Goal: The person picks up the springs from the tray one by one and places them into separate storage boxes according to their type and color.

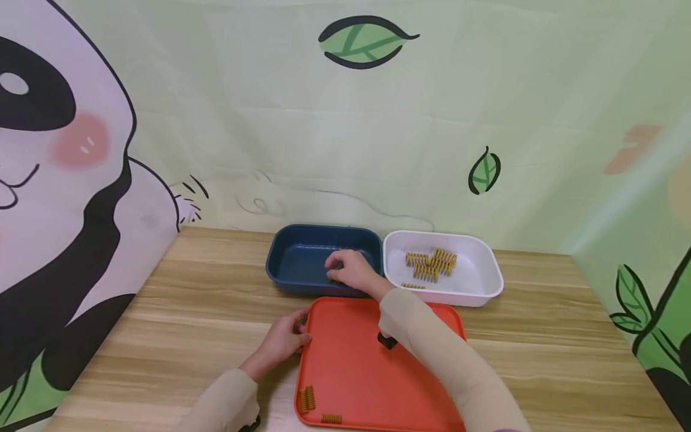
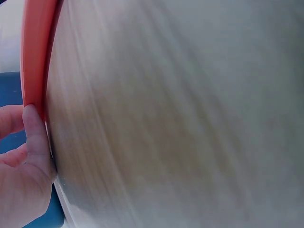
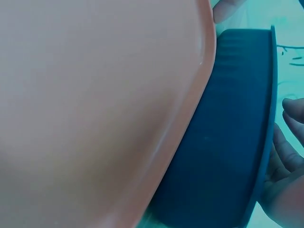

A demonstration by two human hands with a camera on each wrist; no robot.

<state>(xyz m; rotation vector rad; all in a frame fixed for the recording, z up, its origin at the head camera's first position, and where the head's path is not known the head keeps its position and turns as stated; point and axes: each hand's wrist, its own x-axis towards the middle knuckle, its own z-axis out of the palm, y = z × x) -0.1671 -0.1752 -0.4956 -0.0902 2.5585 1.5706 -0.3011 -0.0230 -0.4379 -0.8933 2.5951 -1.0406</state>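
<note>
Three trays sit on my wooden worktop (image 1: 540, 336): a big orange tray (image 1: 356, 354) near me, a blue bin (image 1: 302, 252) behind it, and a white bin (image 1: 480, 270) beside the blue one. My left hand (image 1: 283, 341) pinches the orange tray's left rim. My right hand (image 1: 351, 270) is curled down inside the blue bin, so I think I am dropping a spring there. I cannot tell if it holds one; my fingers hide it. Next I would reach back for the small gold springs (image 1: 308, 399) at the orange tray's near corner. More springs (image 1: 432, 264) lie in the white bin. Both wrist views are blurry.
</note>
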